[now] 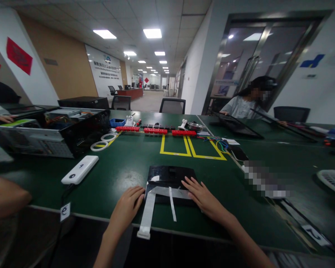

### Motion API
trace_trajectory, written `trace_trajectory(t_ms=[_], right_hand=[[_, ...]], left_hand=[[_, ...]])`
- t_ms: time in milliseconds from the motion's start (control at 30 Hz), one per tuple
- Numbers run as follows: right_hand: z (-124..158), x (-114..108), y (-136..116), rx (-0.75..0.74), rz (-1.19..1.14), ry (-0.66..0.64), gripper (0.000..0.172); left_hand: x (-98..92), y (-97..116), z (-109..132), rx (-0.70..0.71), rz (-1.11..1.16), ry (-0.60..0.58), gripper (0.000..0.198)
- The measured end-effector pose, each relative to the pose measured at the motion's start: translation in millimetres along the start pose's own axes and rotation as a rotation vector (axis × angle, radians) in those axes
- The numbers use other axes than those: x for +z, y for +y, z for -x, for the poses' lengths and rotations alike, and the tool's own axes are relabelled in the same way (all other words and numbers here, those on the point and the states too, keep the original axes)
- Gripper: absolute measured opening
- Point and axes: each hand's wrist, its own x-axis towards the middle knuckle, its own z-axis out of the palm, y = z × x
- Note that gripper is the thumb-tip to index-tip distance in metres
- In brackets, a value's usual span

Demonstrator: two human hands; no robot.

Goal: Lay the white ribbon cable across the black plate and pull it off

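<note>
A black flat panel (170, 172) lies on the green table in front of me; its exact kind I cannot make out. A wide white ribbon cable (147, 216) bends across the panel and hangs past its near left corner, with a connector at its end. A narrow white strip (172, 204) runs from the panel towards me. My right hand (202, 195) rests on the panel's right side, fingers stretched and slightly apart. Against the left edge lies my left hand (130, 204), its fingers extended and close together. Neither hand is closed around anything.
An opened computer case (72, 128) stands at the left, with white rings (99, 146) beside it. A white power strip (80, 170) lies nearer. Red parts racks (155, 130) line the back, behind yellow tape outlines (175, 153). Other people sit left and right.
</note>
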Motion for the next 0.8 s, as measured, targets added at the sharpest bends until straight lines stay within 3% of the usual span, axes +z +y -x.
trace_trajectory(t_ms=[200,600,800], right_hand=[[15,-10,14,0.037,0.039,-0.011,0.052],[98,-34,135,0.322,-0.024,0.094,0.058],[126,-41,157,0.402,-0.130,0.221,0.047]], left_hand=[[-5.9,0,2,-0.047,0.019,0.008,0.027],[-5.2,0,1,-0.055,0.019,0.010,0.028],[-6.2,1,1,-0.052,0.004,0.000,0.028]])
